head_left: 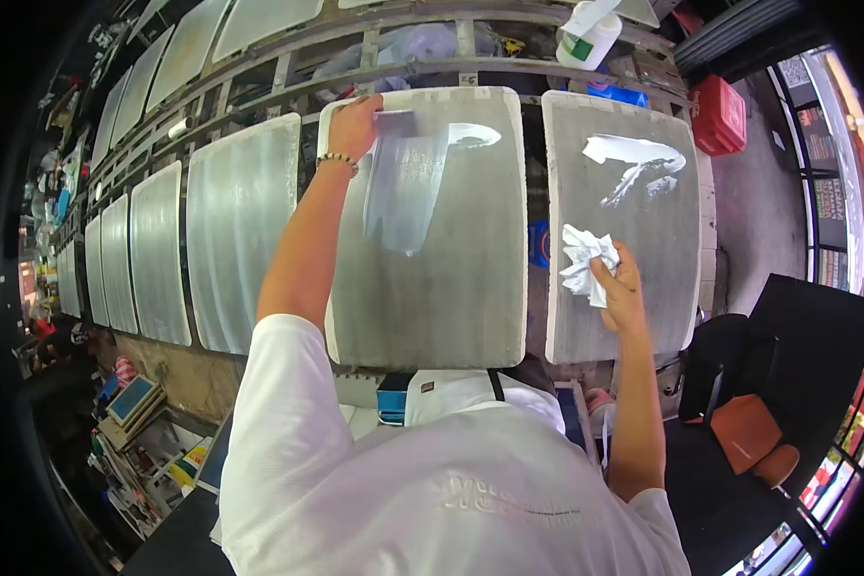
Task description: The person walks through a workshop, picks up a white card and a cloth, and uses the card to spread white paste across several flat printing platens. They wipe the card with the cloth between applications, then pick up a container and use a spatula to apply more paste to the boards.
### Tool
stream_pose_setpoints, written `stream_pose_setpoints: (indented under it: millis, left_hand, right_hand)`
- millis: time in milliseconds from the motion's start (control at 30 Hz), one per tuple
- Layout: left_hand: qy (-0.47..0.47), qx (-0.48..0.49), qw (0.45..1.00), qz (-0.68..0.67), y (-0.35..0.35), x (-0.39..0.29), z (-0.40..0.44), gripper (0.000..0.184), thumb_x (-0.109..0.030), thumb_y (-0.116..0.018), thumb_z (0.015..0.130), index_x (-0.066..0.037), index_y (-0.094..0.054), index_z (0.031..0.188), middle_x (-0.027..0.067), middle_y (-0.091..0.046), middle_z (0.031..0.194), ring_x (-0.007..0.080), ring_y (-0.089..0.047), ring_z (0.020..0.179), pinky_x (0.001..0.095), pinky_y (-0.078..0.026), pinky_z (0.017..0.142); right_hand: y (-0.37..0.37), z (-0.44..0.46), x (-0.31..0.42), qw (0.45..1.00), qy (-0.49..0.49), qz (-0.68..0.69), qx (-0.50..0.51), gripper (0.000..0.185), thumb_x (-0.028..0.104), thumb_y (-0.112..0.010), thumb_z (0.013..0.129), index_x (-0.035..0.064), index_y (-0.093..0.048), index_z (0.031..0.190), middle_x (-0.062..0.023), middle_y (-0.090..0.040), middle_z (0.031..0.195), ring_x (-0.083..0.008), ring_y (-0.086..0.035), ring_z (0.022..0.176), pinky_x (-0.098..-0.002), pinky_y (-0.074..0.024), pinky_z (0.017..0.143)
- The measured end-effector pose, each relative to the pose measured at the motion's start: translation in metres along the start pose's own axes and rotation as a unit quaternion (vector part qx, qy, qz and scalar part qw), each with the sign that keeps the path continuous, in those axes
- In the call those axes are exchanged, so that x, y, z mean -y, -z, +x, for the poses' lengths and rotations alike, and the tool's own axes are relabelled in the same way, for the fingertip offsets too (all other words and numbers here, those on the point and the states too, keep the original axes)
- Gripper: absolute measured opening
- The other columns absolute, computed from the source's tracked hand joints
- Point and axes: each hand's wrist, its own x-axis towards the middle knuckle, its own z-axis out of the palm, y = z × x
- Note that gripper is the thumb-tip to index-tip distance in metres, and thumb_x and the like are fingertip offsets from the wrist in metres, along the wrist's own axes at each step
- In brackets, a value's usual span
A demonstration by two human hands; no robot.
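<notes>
My left hand point(357, 127) grips a flat spreader point(396, 123) against the upper left of a grey rounded board point(432, 288). Below the spreader runs a wet, thin whitish smear point(405, 187). A thicker white streak of paste point(475, 135) lies to its right on the same board. My right hand point(622, 293) is closed around a crumpled white cloth or paper wad point(586, 264), held over a second grey board point(634, 336). Near the top of that board is a smeared white blob of paste point(634, 154).
More coated boards point(245, 230) line the wooden rack point(298, 82) to the left and behind. A white tub point(588, 38) stands at the back right, near a red container point(719, 115). A black chair point(806, 365) is at the right, and a crate of bottles point(154, 470) at the lower left.
</notes>
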Motion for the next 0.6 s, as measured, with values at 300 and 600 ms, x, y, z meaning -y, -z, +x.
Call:
stream_pose_setpoints:
  millis: [300,600]
  left_hand:
    - [0.066,0.043,0.995,-0.053,0.032,-0.093,-0.231,0.05,0.006,-0.061,0.068,-0.009,-0.067,0.115,0.0132,-0.069,0.115,0.0317,-0.063,0.109,0.0521,-0.044,0.096]
    - [-0.025,-0.064,0.995,-0.073,0.02,-0.012,-0.047,0.021,0.003,-0.057,0.072,-0.008,-0.065,0.087,0.0138,-0.068,0.085,0.0366,-0.066,0.08,0.0466,-0.052,0.072]
  right_hand:
    - [-0.039,0.045,-0.043,0.994,-0.081,-0.019,-0.066,0.046,0.053,-0.052,0.1,0.0071,-0.059,0.103,-0.0015,-0.06,0.082,-0.0112,-0.059,0.071,-0.0279,-0.0511,0.063]
    - [-0.051,0.037,0.005,0.996,-0.077,0.024,0.023,0.076,0.086,-0.026,0.087,0.0139,-0.042,0.068,0.0013,-0.04,0.062,-0.0107,-0.04,0.052,-0.0273,-0.0375,0.047]
